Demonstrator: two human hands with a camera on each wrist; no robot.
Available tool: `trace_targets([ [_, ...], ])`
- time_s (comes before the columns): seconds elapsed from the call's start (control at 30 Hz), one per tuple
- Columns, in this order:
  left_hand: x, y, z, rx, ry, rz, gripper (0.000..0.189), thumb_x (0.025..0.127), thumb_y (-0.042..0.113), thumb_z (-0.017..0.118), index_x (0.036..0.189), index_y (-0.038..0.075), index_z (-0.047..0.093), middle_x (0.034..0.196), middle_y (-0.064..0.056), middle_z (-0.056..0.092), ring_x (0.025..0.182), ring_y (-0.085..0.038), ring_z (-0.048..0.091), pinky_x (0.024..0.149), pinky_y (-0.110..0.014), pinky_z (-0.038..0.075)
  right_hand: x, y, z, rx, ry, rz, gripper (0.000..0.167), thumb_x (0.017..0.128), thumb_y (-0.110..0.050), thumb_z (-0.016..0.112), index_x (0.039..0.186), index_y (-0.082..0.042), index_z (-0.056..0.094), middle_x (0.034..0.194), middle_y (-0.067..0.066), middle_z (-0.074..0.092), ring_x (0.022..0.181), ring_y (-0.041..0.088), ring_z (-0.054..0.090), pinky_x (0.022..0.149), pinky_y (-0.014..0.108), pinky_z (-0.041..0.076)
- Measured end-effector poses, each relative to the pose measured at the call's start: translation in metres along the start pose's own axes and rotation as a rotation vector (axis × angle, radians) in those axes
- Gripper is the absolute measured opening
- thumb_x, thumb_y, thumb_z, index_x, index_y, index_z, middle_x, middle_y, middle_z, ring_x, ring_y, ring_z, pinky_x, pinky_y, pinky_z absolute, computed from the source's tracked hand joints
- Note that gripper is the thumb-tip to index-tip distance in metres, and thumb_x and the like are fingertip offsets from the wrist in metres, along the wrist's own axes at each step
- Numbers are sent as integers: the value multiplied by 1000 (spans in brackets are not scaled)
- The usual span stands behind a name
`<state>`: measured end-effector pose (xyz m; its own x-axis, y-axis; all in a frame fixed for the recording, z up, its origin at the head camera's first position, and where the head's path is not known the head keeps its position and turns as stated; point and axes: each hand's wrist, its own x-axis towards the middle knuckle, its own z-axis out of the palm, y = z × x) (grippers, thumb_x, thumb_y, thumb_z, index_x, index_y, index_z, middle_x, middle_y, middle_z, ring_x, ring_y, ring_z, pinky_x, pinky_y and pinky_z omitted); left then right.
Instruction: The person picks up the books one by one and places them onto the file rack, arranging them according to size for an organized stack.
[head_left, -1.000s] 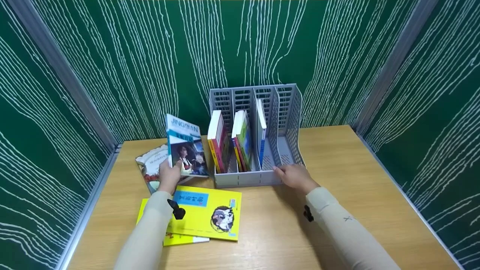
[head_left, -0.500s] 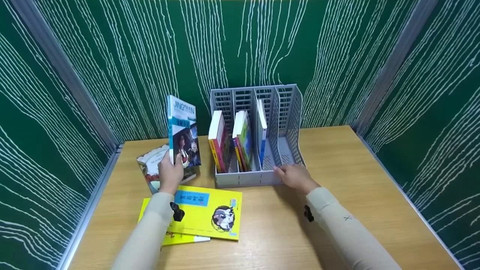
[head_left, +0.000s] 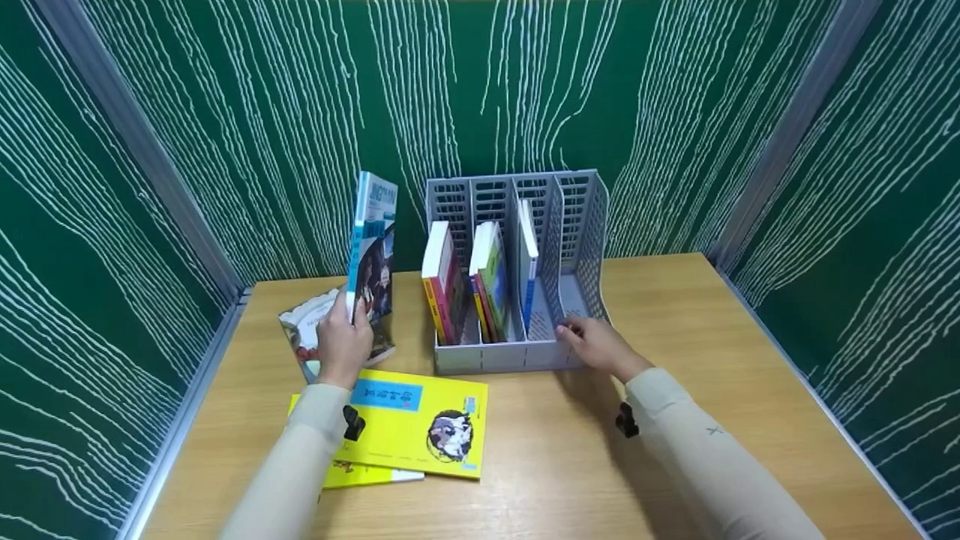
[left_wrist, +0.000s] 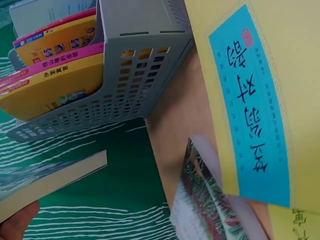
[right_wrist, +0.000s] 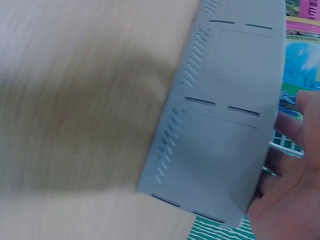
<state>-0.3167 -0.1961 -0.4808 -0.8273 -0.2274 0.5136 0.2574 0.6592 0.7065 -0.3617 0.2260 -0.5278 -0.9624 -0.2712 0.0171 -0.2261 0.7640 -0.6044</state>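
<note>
My left hand [head_left: 345, 343] grips a paperback book [head_left: 358, 259] with a teal and white spine by its lower part. The book stands nearly upright in the air, left of a grey file rack [head_left: 499, 358]. In the left wrist view, only part of the hand [left_wrist: 20, 222] shows beside the book's page edge [left_wrist: 65, 186]. My right hand [head_left: 600, 346] is at the rack's front rim, near its right end. In the right wrist view, its curled fingers [right_wrist: 291, 129] reach behind the rim, partly hidden. Books [head_left: 442, 296] stand in the rack's three left compartments.
A yellow book [head_left: 405, 450] with a blue title panel lies on the wooden table [head_left: 540, 480], over another yellow book [head_left: 367, 476]. Behind the left hand lies a book with a pale cover [head_left: 304, 319]. Green walls with white lines enclose the table.
My left hand has raised the teal-spined book and turned it more upright, its spine now towards me. My right hand has shifted slightly at the rack's rim.
</note>
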Motion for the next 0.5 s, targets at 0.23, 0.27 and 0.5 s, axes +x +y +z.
trace_targets([
  [0.23, 1, 11, -9, 69, 22, 155, 46, 109, 4, 60, 155, -3, 52, 139, -27, 71, 124, -44, 73, 100, -57, 62, -2, -21, -16, 171, 145, 5, 52, 112, -26, 60, 152, 7, 53, 151, 32, 59, 141, 50, 57, 121, 62, 46],
  [0.27, 1, 12, -10, 88, 29, 182, 48, 108, 3, 61, 155, -3, 52, 138, -26, 72, 123, -44, 74, 98, -56, 62, -3, -26, -19, 203, 164, 7, 52, 112, -25, 61, 152, 6, 52, 151, 31, 59, 141, 49, 57, 121, 61, 47],
  [0.5, 2, 16, -11, 217, 132, 452, 48, 102, -3, 70, 148, -7, 57, 129, -26, 76, 105, -44, 80, 83, -49, 68, -11, -65, -34, 423, 275, -79, 59, 106, -16, 72, 156, 5, 48, 148, 30, 60, 138, 48, 59, 121, 58, 49],
])
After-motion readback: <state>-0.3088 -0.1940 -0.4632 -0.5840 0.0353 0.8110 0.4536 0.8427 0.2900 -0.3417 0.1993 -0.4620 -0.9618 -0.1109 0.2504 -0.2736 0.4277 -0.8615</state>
